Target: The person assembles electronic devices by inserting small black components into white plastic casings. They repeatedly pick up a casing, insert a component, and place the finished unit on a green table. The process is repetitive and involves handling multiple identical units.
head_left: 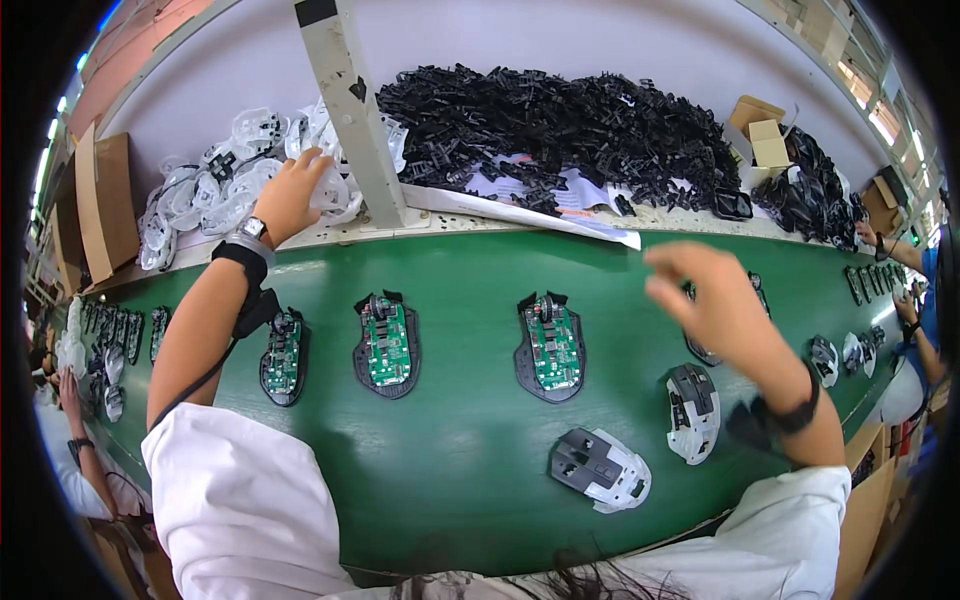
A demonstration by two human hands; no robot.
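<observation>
A green belt is running the whole width of the bench under both hands, curving up at the picture's rim. Behind it a pale shelf is carrying the stock, and a cream post is rising just right of the left hand.

That left hand is reaching up onto the shelf and lying on a heap of clear-white mouse shells, fingers spread over them — whether it is gripping one cannot be told. Right of the post a big pile of small black plastic parts is lying on some papers.

The right hand is hovering over the belt, blurred, fingers loosely open and holding nothing that shows. It is covering part of a black mouse base, so little of that can be made out.

Between the two hands, black mouse bases with green circuit boards are lying in a row on the belt. Nearer the body, below the right hand, two white-and-grey mouse tops are lying well apart.

At both edges, other people's hands and more parts are showing — too bent and small to read.
</observation>
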